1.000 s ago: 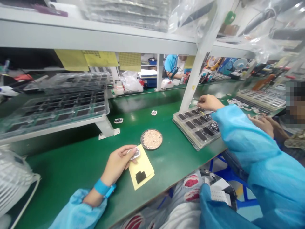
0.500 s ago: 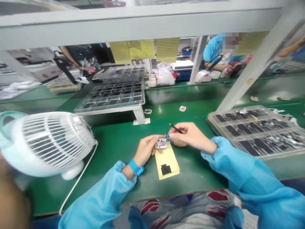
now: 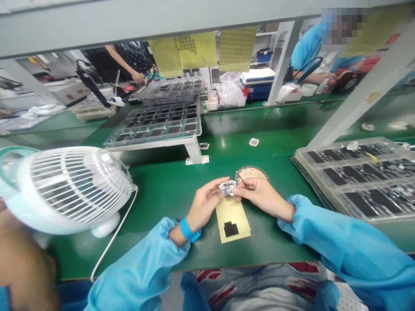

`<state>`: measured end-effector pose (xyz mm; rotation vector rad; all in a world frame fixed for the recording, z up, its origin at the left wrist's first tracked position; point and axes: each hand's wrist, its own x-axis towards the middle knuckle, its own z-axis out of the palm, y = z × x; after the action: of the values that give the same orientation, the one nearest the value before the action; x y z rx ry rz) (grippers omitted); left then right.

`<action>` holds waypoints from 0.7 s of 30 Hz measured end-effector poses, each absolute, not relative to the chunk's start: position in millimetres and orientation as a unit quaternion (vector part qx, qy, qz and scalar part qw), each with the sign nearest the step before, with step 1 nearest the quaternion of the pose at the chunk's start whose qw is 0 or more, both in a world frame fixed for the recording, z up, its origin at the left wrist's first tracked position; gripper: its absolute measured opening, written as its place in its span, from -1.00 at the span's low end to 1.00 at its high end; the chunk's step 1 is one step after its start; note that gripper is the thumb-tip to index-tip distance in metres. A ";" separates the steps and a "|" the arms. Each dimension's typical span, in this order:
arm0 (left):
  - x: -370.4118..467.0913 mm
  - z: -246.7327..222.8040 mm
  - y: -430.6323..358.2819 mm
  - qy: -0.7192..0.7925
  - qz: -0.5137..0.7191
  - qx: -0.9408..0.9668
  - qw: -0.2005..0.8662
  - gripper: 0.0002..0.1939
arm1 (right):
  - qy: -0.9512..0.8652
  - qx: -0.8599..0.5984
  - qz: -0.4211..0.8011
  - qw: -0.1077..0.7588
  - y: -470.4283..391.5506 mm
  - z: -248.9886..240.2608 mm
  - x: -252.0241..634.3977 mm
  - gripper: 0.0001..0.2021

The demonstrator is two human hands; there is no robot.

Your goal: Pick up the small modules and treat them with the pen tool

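My left hand (image 3: 205,204) pinches a small silvery part (image 3: 227,188) above the green bench. My right hand (image 3: 262,197) grips thin tweezers (image 3: 244,181), their tip against that part. Both hands meet over a yellow sheet (image 3: 232,217) that carries a black square. Just behind them stands a round dish (image 3: 253,172) of pale small pieces. Both arms wear blue sleeves, and a blue band circles my left wrist.
A white desk fan (image 3: 69,188) stands at the left, its cable trailing to the bench edge. Stacked trays of dark parts (image 3: 358,172) lie at the right, more trays (image 3: 158,125) on a raised shelf behind. Two loose parts (image 3: 253,141) lie on the bench. Other people work beyond.
My right hand came back from the right-hand trays with tweezers and joined my left hand at the part. The view swung left, bringing the fan in.
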<state>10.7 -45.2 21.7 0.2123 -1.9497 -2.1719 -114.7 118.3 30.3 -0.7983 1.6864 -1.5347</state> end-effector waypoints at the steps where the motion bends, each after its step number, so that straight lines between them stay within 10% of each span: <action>1: 10.4 20.8 -44.9 -0.666 -0.735 0.070 0.109 -0.53 | 0.654 -0.307 -0.596 0.351 118.4 30.0 -114.9 -0.72; 21: 11.7 14.1 -43.5 -0.808 -0.554 0.095 0.178 -0.51 | 0.680 -0.289 -0.582 0.340 117.6 35.3 -112.8 -0.68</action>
<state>11.7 -43.5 14.1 0.2699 -2.2856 -1.5664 -112.8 117.6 35.3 -0.7528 1.7699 -1.5136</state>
